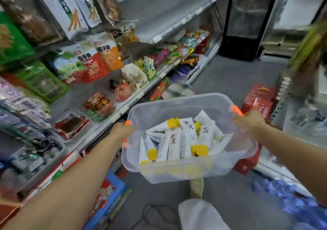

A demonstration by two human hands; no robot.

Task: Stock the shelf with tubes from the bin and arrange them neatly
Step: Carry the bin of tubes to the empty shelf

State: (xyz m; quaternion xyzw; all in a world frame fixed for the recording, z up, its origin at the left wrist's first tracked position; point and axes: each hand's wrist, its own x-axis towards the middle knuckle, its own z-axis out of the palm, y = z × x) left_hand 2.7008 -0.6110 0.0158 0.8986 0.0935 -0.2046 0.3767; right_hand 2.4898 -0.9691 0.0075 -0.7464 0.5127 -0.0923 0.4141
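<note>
Bare forearms (74, 176) stretch forward, left hand (123, 129) and right hand (247, 121) each gripping a rim of the translucent plastic bin (177, 105) between them, where smooth white yellow-capped tubes (174, 141) lie heaped.

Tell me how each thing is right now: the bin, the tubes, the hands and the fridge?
bin, no lid, held up off the floor
tubes, jumbled inside the bin, yellow caps on
left hand, gripping the bin's left edge
right hand, gripping the bin's right orange handle
fridge, glass door looks shut
</note>
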